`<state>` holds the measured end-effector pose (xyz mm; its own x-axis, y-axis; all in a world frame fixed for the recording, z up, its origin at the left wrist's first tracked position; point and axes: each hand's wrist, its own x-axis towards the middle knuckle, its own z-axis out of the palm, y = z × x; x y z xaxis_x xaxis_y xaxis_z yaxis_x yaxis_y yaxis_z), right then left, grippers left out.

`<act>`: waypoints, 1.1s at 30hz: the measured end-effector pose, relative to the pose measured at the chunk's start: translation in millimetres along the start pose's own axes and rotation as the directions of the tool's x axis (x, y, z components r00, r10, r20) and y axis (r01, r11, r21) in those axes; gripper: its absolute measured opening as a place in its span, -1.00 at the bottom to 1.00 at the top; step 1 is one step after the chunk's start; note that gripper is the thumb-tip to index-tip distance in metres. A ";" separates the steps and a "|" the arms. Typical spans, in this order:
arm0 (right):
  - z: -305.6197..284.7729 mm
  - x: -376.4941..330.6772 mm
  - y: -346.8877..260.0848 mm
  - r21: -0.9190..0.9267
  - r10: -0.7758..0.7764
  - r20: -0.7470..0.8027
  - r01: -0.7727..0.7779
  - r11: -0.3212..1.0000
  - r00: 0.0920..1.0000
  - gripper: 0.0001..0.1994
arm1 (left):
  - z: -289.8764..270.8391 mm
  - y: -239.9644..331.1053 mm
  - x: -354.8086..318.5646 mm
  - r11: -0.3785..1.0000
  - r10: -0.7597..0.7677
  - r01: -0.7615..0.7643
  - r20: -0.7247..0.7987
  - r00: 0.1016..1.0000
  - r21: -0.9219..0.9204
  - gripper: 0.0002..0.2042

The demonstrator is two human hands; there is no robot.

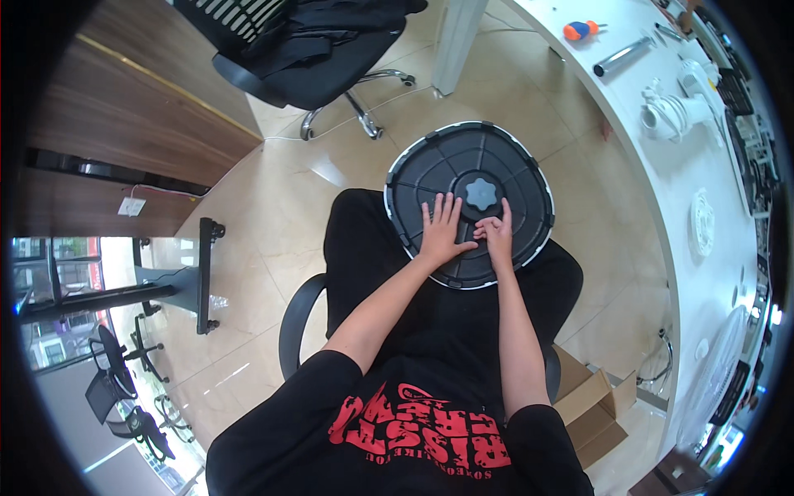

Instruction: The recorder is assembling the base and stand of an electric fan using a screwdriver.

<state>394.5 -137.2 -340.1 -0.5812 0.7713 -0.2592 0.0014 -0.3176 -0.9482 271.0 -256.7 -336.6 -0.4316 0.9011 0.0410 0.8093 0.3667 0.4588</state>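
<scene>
A round black base (422,169) with a white rim, ribbed on its upturned face, rests across my lap. At its middle sits a grey star-shaped knob (480,194). My left hand (442,236) lies flat on the base with its fingers spread, left of and below the knob. Near the knob's lower right, my right hand (496,236) points its index finger forward while its other fingers bend loosely. Neither hand shows anything in its fingers, and the knob stands apart from both.
To the right curves a white table (653,198) bearing an orange-and-blue screwdriver (581,31), a metal tube (623,56) and white fan parts (674,116). A black office chair (322,50) stands ahead. An open cardboard box (595,409) is on the floor at my right.
</scene>
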 end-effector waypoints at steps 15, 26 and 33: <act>-5.8 6.4 13.5 0.041 -0.053 -0.051 0.055 0.998 0.997 -0.61 | -2.0 3.5 6.4 1.000 -0.002 0.000 0.074 0.997 0.024 0.21; -2.3 2.9 1.8 -0.013 -0.048 -0.013 0.048 0.999 0.999 -0.44 | -2.8 1.8 5.3 1.000 0.005 -0.006 0.052 0.999 0.019 0.21; -1.1 6.0 4.2 0.001 -0.063 -0.026 0.063 0.998 0.998 -0.44 | -3.2 1.2 5.2 1.000 -0.002 0.001 0.050 0.999 0.022 0.22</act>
<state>391.8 -133.3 -345.8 -0.5584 0.8041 -0.2040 -0.0362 -0.2693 -0.9624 268.5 -252.4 -333.1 -0.4130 0.9107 -0.0045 0.8172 0.3728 0.4396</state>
